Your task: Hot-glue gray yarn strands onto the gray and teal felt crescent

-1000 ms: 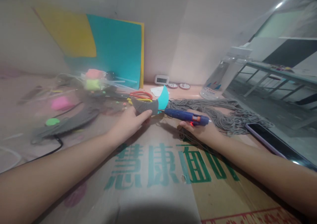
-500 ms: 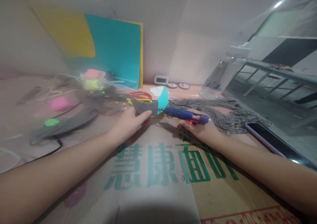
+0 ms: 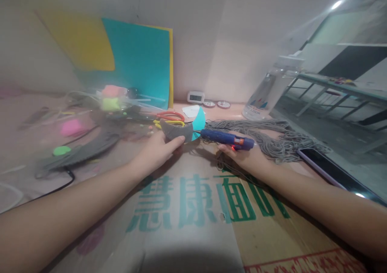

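Cardboard sheet with green printed characters covers the near desk; both forearms lie across it. Teal sheet and yellow sheet lean on the back wall, left of centre. Bundle of grey cord sprawls on the right, reaching from the middle of the desk out to a dark phone that lies flat near the right edge. Clear plastic bottle stands behind the cord. The left side of the desk is blurred: bright scraps and a black cable, nothing more to tell. Left hand is closed on a grey crescent piece, thumb along its near face and the other fingers hidden behind it, holding it just above the cardboard. A teal curved piece sits right behind the crescent, touching or joined; cannot tell which. Right hand grips a blue glue gun from beneath, fingers wrapped around the body, with a red light glowing by the trigger. The gun's long axis runs nearly level, left to right, nozzle pointing left. Its tip is at the right end of the crescent, where grey meets teal; contact cannot be confirmed. So the piece lies directly left of the right hand's fingers, and the left hand is the nearer one. Red-handled scissors lie just behind the crescent; a small clock stands at the wall.
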Demonstrator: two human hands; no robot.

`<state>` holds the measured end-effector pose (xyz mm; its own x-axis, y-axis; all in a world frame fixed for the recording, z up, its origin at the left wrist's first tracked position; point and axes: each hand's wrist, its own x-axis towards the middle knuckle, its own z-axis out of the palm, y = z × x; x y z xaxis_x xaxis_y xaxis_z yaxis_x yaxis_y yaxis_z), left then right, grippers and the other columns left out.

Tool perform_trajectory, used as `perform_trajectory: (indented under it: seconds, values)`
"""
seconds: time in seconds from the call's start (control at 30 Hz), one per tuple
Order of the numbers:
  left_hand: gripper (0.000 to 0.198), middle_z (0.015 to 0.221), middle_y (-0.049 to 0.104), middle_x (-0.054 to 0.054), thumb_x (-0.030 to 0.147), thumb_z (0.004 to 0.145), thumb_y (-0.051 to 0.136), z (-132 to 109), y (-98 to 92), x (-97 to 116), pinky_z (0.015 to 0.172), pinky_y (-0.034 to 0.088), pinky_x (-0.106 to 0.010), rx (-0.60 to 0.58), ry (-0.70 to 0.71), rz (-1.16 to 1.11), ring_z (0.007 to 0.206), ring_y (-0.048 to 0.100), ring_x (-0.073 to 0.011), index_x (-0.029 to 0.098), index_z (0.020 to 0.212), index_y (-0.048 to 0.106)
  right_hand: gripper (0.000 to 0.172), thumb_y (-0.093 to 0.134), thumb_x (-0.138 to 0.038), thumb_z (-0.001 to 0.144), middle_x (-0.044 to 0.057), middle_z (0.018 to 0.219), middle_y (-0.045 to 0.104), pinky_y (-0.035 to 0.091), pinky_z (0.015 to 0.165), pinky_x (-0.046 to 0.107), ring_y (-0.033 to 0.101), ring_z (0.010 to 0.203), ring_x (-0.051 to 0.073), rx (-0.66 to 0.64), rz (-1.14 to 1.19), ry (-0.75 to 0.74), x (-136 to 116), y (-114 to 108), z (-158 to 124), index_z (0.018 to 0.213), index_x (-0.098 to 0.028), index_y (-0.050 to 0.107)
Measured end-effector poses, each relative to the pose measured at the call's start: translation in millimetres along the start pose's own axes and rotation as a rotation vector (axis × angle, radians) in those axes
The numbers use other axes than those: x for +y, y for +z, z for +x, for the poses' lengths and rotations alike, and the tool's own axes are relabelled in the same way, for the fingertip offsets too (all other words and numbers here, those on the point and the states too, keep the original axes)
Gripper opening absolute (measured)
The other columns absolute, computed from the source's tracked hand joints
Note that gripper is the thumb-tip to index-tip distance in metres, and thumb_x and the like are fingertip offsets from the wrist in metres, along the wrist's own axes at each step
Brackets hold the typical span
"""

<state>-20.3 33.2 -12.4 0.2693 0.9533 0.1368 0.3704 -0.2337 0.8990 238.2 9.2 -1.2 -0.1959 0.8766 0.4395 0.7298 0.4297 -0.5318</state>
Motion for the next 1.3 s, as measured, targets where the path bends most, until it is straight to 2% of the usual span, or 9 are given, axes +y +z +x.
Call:
perform_trajectory:
  seconds: [0.23, 0.67, 0.93, 1.3]
  values:
    - [0.033, 0.070, 0.060, 0.000, 0.047, 0.087, 0.053, -1, -0.3, 4, 0.065, 0.040, -0.028, -0.012, 0.012, 0.006, 0.068, 0.054, -0.0170, 0.017, 0.073, 0.058, 0.028, 0.066, -0.050, 0.079, 0.002, 0.066, 0.064, 0.047, 0.057, 0.030, 0.060, 0.061, 0.020, 0.023, 0.031, 0.022, -1, 0, 0, 0.072, -0.022, 0.060]
    - [0.031, 0.069, 0.060, 0.000, 0.044, 0.084, 0.055, -4, 1.1, 10, 0.064, 0.039, -0.027, 0.009, -0.005, 0.037, 0.067, 0.054, -0.0172, 0.017, 0.070, 0.058, 0.029, 0.066, -0.049, 0.078, 0.001, 0.063, 0.061, 0.048, 0.055, 0.029, 0.058, 0.060, 0.018, 0.056, 0.026, 0.005, -2, 0, 2, 0.070, -0.022, 0.057]
    - [0.025, 0.074, 0.064, -0.002, 0.041, 0.084, 0.056, -4, 1.9, 12, 0.068, 0.041, -0.028, 0.011, 0.002, 0.046, 0.073, 0.057, -0.0197, 0.017, 0.082, 0.062, 0.028, 0.067, -0.048, 0.078, 0.002, 0.064, 0.061, 0.047, 0.055, 0.030, 0.057, 0.059, 0.019, 0.075, 0.065, 0.011, -1, 1, 3, 0.070, -0.023, 0.058]
    - [0.022, 0.063, 0.063, 0.000, 0.038, 0.082, 0.059, -5, 2.6, 12, 0.069, 0.045, -0.030, 0.040, 0.044, 0.072, 0.072, 0.060, -0.0225, 0.019, 0.090, 0.067, 0.030, 0.066, -0.049, 0.078, 0.000, 0.061, 0.058, 0.046, 0.053, 0.029, 0.054, 0.056, 0.017, 0.070, 0.036, -0.002, 1, 0, 3, 0.069, -0.023, 0.055]
